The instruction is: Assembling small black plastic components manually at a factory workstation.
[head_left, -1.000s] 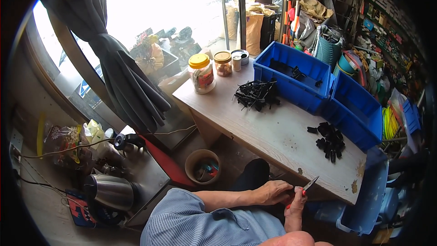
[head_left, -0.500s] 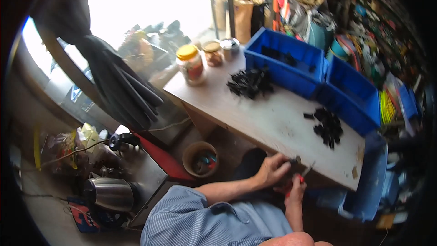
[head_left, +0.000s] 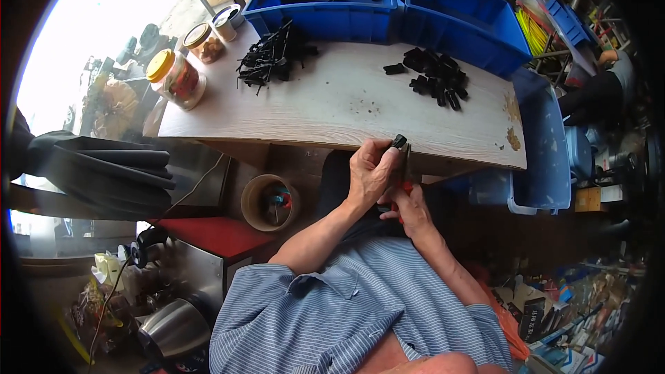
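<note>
At the near edge of the pale wood-grain table (head_left: 332, 107), the person's left hand (head_left: 370, 172) pinches a short black piece (head_left: 399, 141) between thumb and fingers, the piece showing against that edge. Beside it, also at the table's near edge, the right hand (head_left: 414, 211) is curled around the handles of red-handled scissors (head_left: 407, 166), whose blades point toward the table; whether they touch the piece cannot be told. On the table's far right part lies a loose heap of short black pieces (head_left: 438, 76), and on its far left part a tangled pile of slender black parts (head_left: 267, 57). Along the table's far side stand a blue plastic bin (head_left: 322, 22) with black parts inside and, to the right, a second blue bin (head_left: 460, 31). A yellow-lidded jar (head_left: 181, 84), a smaller tan-lidded jar (head_left: 205, 45) and a tin (head_left: 225, 28) stand at the table's left end. A pale blue crate (head_left: 544, 145) sits off the table's right end, and a round waste bin (head_left: 251, 209) stands on the floor before its near side
</note>
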Demonstrator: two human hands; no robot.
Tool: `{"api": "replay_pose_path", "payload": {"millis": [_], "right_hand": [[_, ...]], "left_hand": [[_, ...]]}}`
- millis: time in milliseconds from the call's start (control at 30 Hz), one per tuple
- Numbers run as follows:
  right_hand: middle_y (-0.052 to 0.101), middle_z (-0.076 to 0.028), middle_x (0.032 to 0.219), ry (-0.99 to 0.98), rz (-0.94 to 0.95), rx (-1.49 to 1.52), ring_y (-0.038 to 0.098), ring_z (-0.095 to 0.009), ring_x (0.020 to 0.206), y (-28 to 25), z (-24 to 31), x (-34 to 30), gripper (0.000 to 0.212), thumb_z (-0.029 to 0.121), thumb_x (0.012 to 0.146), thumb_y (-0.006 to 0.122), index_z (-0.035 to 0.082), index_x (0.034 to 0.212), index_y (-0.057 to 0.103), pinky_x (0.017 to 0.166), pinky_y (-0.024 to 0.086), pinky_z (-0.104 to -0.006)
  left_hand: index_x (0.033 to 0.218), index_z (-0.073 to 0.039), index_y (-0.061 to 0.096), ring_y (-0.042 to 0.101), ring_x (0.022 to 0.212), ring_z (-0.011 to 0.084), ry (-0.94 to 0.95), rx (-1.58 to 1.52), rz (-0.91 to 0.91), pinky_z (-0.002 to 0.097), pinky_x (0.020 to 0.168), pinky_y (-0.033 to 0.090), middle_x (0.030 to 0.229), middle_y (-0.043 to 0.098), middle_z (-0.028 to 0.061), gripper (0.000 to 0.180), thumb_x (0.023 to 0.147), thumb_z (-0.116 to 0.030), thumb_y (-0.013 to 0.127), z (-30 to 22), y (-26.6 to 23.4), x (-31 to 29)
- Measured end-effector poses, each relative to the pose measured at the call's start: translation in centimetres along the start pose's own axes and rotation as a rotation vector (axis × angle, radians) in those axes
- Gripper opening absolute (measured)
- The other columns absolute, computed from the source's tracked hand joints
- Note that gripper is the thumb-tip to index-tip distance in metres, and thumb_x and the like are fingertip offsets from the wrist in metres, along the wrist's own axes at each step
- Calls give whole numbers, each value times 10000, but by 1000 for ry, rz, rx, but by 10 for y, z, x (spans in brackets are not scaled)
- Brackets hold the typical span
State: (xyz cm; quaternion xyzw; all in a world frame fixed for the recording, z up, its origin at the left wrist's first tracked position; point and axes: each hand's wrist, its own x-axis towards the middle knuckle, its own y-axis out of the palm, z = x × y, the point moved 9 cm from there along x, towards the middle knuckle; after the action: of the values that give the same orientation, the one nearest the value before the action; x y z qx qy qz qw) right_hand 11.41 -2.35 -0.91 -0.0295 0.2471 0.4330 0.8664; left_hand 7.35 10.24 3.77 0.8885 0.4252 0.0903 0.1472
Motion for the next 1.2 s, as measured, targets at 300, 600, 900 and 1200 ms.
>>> {"api": "replay_pose_path", "payload": {"millis": [300,600,900,1200], "right_hand": [[637,-39,865,4,-15,-84,625,-132,838,4,-4,4,377,315,872,567,61,1149,544,588,525,-282],[635,-40,861,-14,-41,-69,619,-133,827,5,2,0,389,344,866,566,69,1139,538,609,522,-291],[579,-49,968,0,-13,-83,581,-123,811,-1,-8,4,532,359,839,618,63,1265,501,634,581,-324],[610,-48,758,-67,-52,-47,609,-124,682,7,4,-2,331,345,883,566,50,1031,541,540,521,-278]], "left_hand": [[1009,38,611,573,740,44,28,96,-14,208,658,491,829,669,39,143,923,-70,648,-1,2,-1],[981,37,619,586,700,53,55,189,-47,227,640,501,771,680,58,159,896,-85,675,2,-2,0],[973,40,626,583,686,53,64,171,-70,228,623,500,759,678,61,165,886,-90,678,7,-2,-1],[982,41,624,545,634,39,91,220,-80,214,580,474,694,648,33,172,885,-90,680,-1,1,-6]]}}
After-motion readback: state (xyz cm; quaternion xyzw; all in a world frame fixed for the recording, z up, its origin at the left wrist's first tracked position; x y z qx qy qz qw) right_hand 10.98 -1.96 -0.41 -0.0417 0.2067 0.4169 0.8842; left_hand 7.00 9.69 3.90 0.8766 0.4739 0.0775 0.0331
